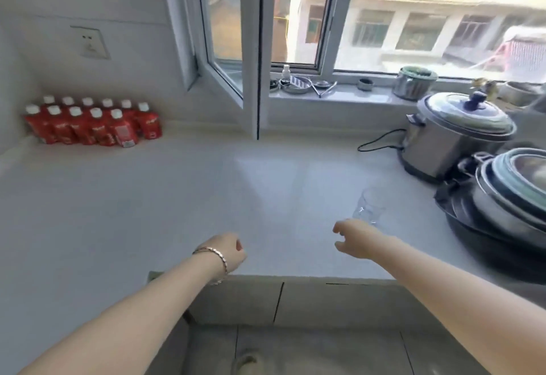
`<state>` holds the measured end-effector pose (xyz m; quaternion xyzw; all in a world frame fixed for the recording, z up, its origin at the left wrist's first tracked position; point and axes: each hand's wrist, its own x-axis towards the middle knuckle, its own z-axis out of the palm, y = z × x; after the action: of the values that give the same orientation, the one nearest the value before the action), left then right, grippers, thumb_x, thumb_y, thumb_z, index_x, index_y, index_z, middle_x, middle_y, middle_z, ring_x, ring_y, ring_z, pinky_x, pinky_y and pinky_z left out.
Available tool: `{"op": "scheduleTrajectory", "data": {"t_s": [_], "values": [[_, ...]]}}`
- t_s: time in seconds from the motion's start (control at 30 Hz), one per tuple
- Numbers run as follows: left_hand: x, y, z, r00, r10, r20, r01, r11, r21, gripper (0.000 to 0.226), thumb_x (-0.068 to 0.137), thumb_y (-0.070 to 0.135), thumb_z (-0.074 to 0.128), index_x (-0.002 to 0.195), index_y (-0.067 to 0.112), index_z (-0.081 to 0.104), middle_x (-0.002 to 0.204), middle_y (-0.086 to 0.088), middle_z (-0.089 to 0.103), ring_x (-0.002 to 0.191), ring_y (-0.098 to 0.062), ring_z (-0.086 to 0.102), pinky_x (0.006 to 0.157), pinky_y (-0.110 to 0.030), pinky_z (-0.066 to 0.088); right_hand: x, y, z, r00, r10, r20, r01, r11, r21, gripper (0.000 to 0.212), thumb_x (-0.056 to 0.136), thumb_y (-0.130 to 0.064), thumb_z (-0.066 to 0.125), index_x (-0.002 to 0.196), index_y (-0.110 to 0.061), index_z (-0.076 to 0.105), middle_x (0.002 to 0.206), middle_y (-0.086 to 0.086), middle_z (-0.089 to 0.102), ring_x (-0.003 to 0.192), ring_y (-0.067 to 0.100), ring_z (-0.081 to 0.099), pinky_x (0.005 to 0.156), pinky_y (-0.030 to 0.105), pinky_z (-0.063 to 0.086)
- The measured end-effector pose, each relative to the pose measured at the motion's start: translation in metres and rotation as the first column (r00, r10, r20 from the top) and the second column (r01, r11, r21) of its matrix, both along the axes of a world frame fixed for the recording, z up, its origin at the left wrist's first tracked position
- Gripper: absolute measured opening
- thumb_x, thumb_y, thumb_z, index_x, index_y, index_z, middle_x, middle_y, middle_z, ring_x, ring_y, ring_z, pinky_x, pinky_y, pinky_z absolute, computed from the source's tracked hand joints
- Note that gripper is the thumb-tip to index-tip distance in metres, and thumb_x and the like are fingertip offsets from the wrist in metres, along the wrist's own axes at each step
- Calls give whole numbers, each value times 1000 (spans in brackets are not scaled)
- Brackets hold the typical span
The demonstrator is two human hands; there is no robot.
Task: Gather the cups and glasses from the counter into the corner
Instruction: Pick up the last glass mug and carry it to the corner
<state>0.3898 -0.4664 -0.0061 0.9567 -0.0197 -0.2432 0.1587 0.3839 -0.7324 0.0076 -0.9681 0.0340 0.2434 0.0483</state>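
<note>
A clear drinking glass [370, 205] stands upright on the white counter [177, 197], right of centre and close to the pans. My right hand [353, 238] hovers just in front of it, fingers curled apart, holding nothing and not touching the glass. My left hand [229, 252], with a bracelet on the wrist, is near the counter's front edge with its fingers curled in and nothing in them. The counter's corner [26, 144] lies at the far left, where the two walls meet.
Several red bottles [94, 123] stand grouped in the far-left corner. A steel cooker [455, 135] with a cord and stacked pans [508, 197] fill the right side. An open window sash [251, 79] juts over the counter's back. Small items line the sill [331, 95].
</note>
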Motion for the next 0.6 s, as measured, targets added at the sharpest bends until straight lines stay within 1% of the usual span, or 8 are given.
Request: {"op": "scheduleTrajectory", "data": {"t_s": [0.07, 0.17, 0.27, 0.33, 0.4, 0.43, 0.53, 0.6], "values": [[32, -20, -5, 997, -73, -5, 73, 997, 11, 23, 89, 25, 44, 103, 17, 60, 117, -8, 65, 100, -25, 59, 86, -28, 46, 14, -28, -8, 994, -102, 44, 102, 995, 0, 48, 94, -23, 47, 140, -14, 38, 148, 3, 39, 132, 23, 42, 106, 33, 37], [80, -42, -15, 990, -144, -4, 144, 989, 20, 14, 88, 26, 44, 93, 20, 56, 108, -6, 64, 86, -23, 50, 82, -29, 44, 34, -66, -17, 963, -260, 65, 259, 966, 18, 51, 90, -20, 49, 139, -17, 38, 144, 2, 40, 130, 26, 41, 104, 37, 41], [113, -60, -23, 978, -207, -31, 208, 977, 36, 21, 88, 27, 44, 101, 18, 58, 106, -3, 63, 89, -22, 53, 84, -29, 45, 53, -95, -21, 925, -374, 67, 375, 927, 3, 56, 88, -25, 54, 140, -19, 36, 143, 4, 40, 133, 26, 36, 105, 40, 40], [130, -68, -29, 972, -232, -47, 234, 971, 47, 15, 87, 28, 43, 94, 21, 55, 100, -1, 61, 95, -23, 58, 81, -28, 44, 66, -112, -25, 902, -430, 42, 431, 902, -27, 67, 85, -26, 60, 144, -18, 30, 146, 5, 35, 135, 27, 33, 105, 40, 40], [144, -75, -36, 968, -245, -50, 248, 968, 50, 10, 87, 28, 43, 90, 24, 51, 95, 2, 59, 97, -23, 60, 78, -27, 43, 81, -126, -33, 887, -461, 23, 462, 886, -42, 77, 81, -26, 66, 146, -19, 24, 147, 4, 31, 135, 27, 32, 106, 41, 40], [147, -75, -38, 968, -246, -54, 249, 967, 52, 11, 87, 28, 42, 91, 24, 52, 96, 3, 59, 97, -23, 60, 78, -27, 43, 87, -130, -36, 887, -461, 18, 462, 886, -34, 82, 78, -26, 69, 146, -20, 23, 147, 5, 31, 135, 28, 32, 106, 42, 40], [163, -79, -48, 975, -211, -64, 215, 975, 60, 24, 88, 28, 42, 105, 22, 58, 109, 1, 64, 96, -22, 58, 85, -29, 46, 115, -143, -49, 900, -436, -27, 436, 899, 37, 98, 74, -26, 76, 149, -20, 14, 151, 9, 25, 138, 31, 29, 109, 43, 35], [166, -77, -53, 986, -151, -68, 156, 986, 64, 26, 89, 27, 43, 108, 20, 59, 112, 0, 65, 92, -21, 57, 85, -28, 46, 128, -145, -61, 922, -380, -71, 386, 919, 84, 103, 72, -28, 77, 150, -22, 9, 153, 8, 21, 139, 33, 26, 110, 43, 33]]}}
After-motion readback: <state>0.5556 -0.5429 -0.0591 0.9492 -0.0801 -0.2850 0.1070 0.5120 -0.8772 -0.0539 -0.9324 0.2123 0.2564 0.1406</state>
